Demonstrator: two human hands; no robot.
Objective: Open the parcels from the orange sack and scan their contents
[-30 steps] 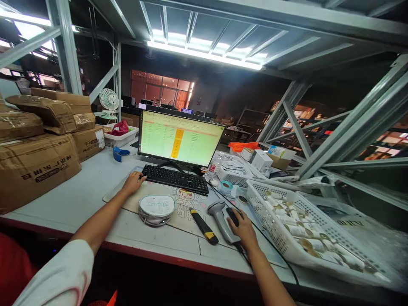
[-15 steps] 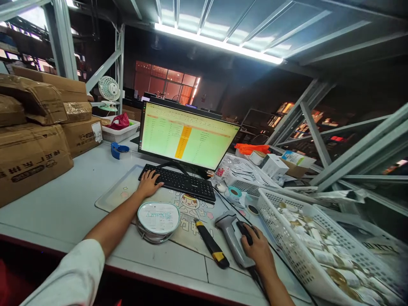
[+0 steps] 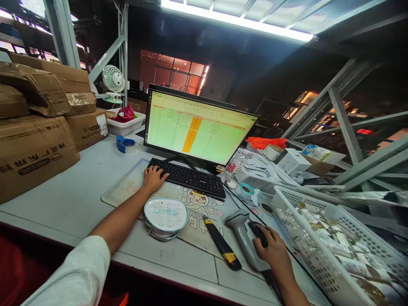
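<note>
My left hand (image 3: 153, 179) lies on the left end of the black keyboard (image 3: 196, 182), fingers spread over the keys. With my right hand (image 3: 274, 248) I grip a black computer mouse (image 3: 257, 233). Just left of it rests a grey barcode scanner (image 3: 245, 242), its handle partly behind my fingers. A black and yellow utility knife (image 3: 221, 243) lies on the pale printed desk mat (image 3: 123, 187). Between my left forearm and the knife sits a clear pouch (image 3: 166, 216) with a teal rim. Behind the keyboard the monitor (image 3: 194, 134) shows a spreadsheet with an orange column.
Cardboard boxes (image 3: 35, 153) are stacked at the left. A blue tape dispenser (image 3: 125, 143) and a white basket (image 3: 127, 124) stand near the monitor. On the right, a white perforated crate (image 3: 293, 231) holds several small packages. A tape roll (image 3: 246, 190) lies beyond the mouse.
The camera view has shifted, so the desk and its objects appear farther right. Both hands stay in place, the left on the keyboard and the right on the mouse.
</note>
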